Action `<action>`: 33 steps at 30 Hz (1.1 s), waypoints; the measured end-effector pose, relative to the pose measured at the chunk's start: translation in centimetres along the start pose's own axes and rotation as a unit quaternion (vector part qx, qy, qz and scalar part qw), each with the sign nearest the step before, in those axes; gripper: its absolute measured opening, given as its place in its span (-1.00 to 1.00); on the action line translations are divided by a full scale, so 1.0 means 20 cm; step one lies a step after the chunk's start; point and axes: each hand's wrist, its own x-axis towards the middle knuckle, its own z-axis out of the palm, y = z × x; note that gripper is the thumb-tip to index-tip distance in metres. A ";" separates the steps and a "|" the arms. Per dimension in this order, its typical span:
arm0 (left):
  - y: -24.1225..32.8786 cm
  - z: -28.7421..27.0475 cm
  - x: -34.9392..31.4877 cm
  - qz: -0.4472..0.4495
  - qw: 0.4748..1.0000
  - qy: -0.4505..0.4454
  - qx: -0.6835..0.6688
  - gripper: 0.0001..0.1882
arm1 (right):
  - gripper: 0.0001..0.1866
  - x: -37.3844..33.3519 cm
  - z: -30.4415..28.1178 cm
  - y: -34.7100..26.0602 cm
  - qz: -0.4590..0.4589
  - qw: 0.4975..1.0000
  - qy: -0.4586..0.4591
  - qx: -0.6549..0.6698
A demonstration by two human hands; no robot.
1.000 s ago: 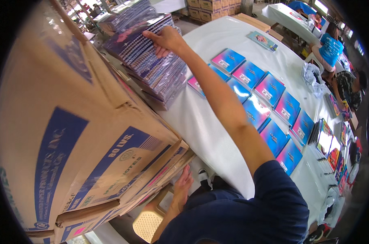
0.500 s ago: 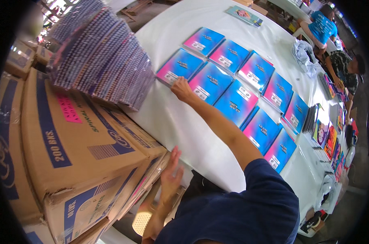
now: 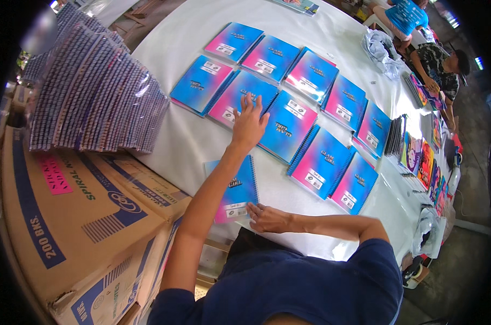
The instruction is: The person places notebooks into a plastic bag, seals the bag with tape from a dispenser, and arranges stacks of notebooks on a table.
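My left hand (image 3: 249, 123) reaches over the rows with its fingers spread, resting on a blue and pink spiral notebook (image 3: 224, 112) in the nearer row. Close to the table's near edge, my right hand (image 3: 269, 218) grips the lower right corner of another such notebook (image 3: 241, 186). My left forearm covers part of that one. At the left end of the nearer row, a notebook (image 3: 201, 85) lies with its white label at the far side. Several matching notebooks (image 3: 321, 162) lie in two slanting rows, some on top of others.
Tall wrapped stacks of spiral notebooks (image 3: 96, 92) stand on a cardboard box (image 3: 88, 200) at left. The white-covered table (image 3: 175, 141) extends to the right, with more notebooks (image 3: 424, 157) and plastic bags (image 3: 383, 51). Two people (image 3: 437, 70) (image 3: 405, 19) are at far right.
My right hand has drawn back from the leftmost notebook to one at the near edge. My left hand has risen onto the rows. The leftmost notebook's label now faces the far side.
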 end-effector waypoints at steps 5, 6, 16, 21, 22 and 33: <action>-0.19 0.23 0.21 -0.067 0.975 -0.059 0.206 -0.19 | -0.62 -0.12 -0.14 0.55 0.267 0.935 0.093 0.217; -0.24 0.21 0.22 -0.062 0.968 -0.056 0.238 -0.12 | -0.64 -0.13 -0.20 0.68 0.308 0.928 0.104 0.182; -0.15 -0.05 0.10 -0.003 0.968 -0.122 0.220 -0.18 | -0.04 -0.02 -0.20 1.27 0.251 0.968 -0.025 -0.016; 0.00 -0.38 -0.30 0.099 0.994 -0.035 0.015 -0.20 | -0.10 0.05 -0.29 1.31 0.246 0.962 -0.071 -0.093; 0.02 -0.40 -0.45 0.086 0.994 -0.061 -0.037 -0.25 | -0.16 0.02 -0.27 1.35 0.247 0.965 -0.039 -0.085; -0.40 -0.30 -1.29 0.008 0.995 -0.089 0.044 -0.36 | -0.74 -0.06 -0.53 0.59 0.473 0.732 0.379 0.310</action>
